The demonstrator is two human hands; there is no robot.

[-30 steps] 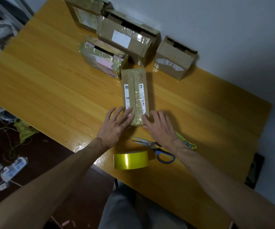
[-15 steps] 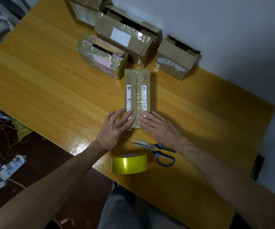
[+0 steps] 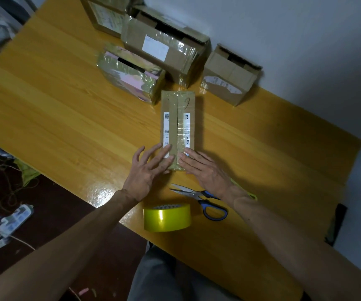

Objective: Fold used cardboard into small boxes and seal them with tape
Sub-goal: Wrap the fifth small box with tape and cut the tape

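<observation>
A long, narrow cardboard box (image 3: 177,118) lies on the wooden table (image 3: 56,109), a strip of tape running down its top and a handwritten 9 near its far end. My left hand (image 3: 148,170) lies flat with straight fingers on the box's near left part. My right hand (image 3: 203,168) presses straight fingers on the near right part. A roll of yellow tape (image 3: 167,217) stands near the table's front edge. Blue-handled scissors (image 3: 203,200) lie just right of it, partly under my right wrist.
Several taped cardboard boxes stand at the back by the wall: a shiny wrapped one (image 3: 129,74), a large one (image 3: 166,51), a small one (image 3: 229,77) and another (image 3: 105,14) at the far left. Cables and a power strip (image 3: 12,220) lie on the floor to the left.
My right hand moved from beside the box's near end up onto its top. The left hand slid slightly further onto the box. The box stayed in place.
</observation>
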